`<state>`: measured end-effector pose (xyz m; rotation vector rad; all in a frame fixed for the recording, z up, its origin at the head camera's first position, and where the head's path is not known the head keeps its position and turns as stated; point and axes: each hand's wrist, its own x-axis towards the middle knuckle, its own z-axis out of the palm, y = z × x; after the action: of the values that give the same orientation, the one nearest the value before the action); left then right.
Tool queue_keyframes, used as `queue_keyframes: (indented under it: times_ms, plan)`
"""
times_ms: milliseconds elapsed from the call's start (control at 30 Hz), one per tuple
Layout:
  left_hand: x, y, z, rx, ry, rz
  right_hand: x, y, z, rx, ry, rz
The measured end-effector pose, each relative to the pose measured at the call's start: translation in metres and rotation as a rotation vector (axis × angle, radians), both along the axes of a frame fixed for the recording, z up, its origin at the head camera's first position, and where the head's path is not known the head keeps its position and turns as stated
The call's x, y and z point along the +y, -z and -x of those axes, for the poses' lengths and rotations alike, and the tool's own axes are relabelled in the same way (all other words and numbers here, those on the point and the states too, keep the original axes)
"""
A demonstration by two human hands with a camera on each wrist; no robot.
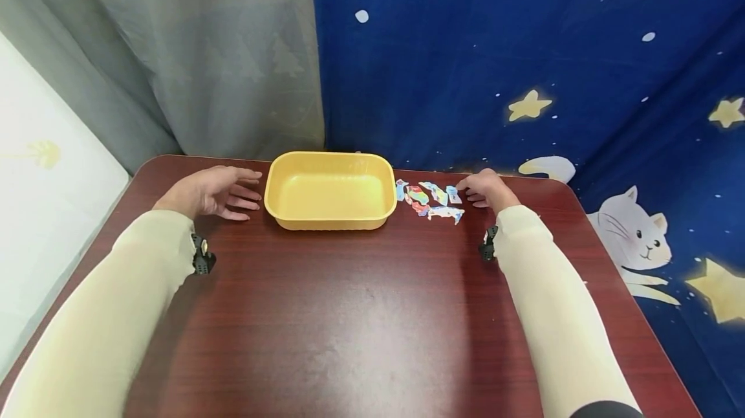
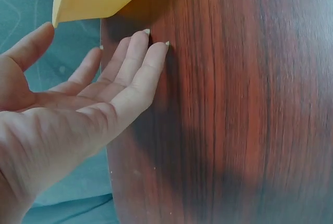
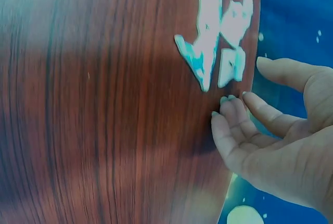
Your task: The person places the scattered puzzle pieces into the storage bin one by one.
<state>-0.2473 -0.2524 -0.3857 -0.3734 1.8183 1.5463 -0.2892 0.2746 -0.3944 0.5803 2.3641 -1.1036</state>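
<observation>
A yellow rectangular tub [image 1: 330,219] stands at the back of the table, its inside bare. Just left of it, my left hand [image 1: 218,193] hovers with fingers spread loosely; in the left wrist view the thumb tip comes right up to the tub's corner [image 2: 93,0]. Several small, colourful flat cut-out pieces [image 1: 445,212] lie to the tub's right. My right hand [image 1: 485,188] is beside them, fingers relaxed and holding nothing. In the right wrist view its fingertips are close to a small rectangular piece [image 3: 231,66], near a long pointed piece [image 3: 208,36].
The dark red-brown wooden table [image 1: 326,314] has rounded back corners. Behind it hang a grey curtain [image 1: 233,49] and a blue curtain [image 1: 436,68] with stars and a white cat. A white panel [image 1: 46,146] stands at the left.
</observation>
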Motion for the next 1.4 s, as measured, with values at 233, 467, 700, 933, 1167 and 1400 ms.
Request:
queue_keyframes:
  times_ms: [233, 467, 700, 933, 1167, 1400]
  plan:
    - [0.006, 0.005, 0.001, -0.046, -0.017, -0.061, -0.022, 0.009, 0.005, 0.044, 0.040, -0.131]
    - [0.009, 0.007, 0.001, -0.062, -0.047, -0.084, -0.035, 0.010, 0.003, 0.085, 0.018, -0.319]
    - [0.015, 0.003, 0.001, -0.032, -0.061, -0.089, -0.044, 0.005, -0.001, 0.079, 0.081, -0.371]
    - [0.018, -0.002, 0.002, 0.000, -0.108, -0.039, -0.040, 0.014, 0.006, 0.080, 0.124, -0.303]
    - [0.023, -0.005, 0.003, 0.011, -0.146, -0.052, -0.030, 0.015, 0.011, 0.097, 0.148, -0.131]
    - [0.026, -0.006, 0.001, 0.026, -0.148, -0.055, -0.024, -0.004, 0.002, 0.115, 0.172, 0.112]
